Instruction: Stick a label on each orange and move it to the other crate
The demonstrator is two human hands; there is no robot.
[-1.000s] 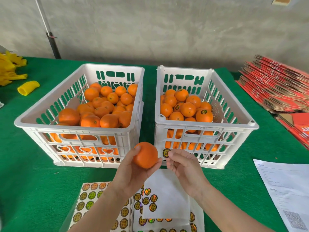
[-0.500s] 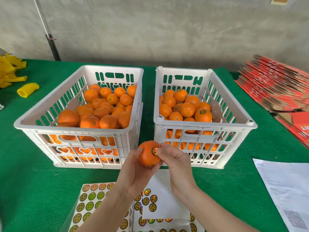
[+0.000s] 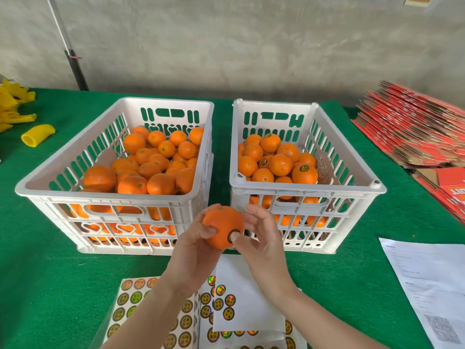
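Moved: label (image 3: pixel 231 234) now lower on orange (image 3: pixel 221 222). My left hand (image 3: pixel 192 251) grips it; right hand (image 3: pixel 264 248), fingers spread, thumb pressing label, centre frame.

Orange (image 3: pixel 221 222) held above worktop (image 3: pixel 50 273), in front of the gap between crates. Round black-gold label (image 3: pixel 232 235) on its lower right. Left crate (image 3: pixel 105 195): unlabelled oranges. Right crate (image 3: pixel 302 191): some labelled.

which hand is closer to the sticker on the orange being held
Right. The right hand presses its thumb on the label, low on the right of the orange. The left hand grips the fruit's left side, off the label.
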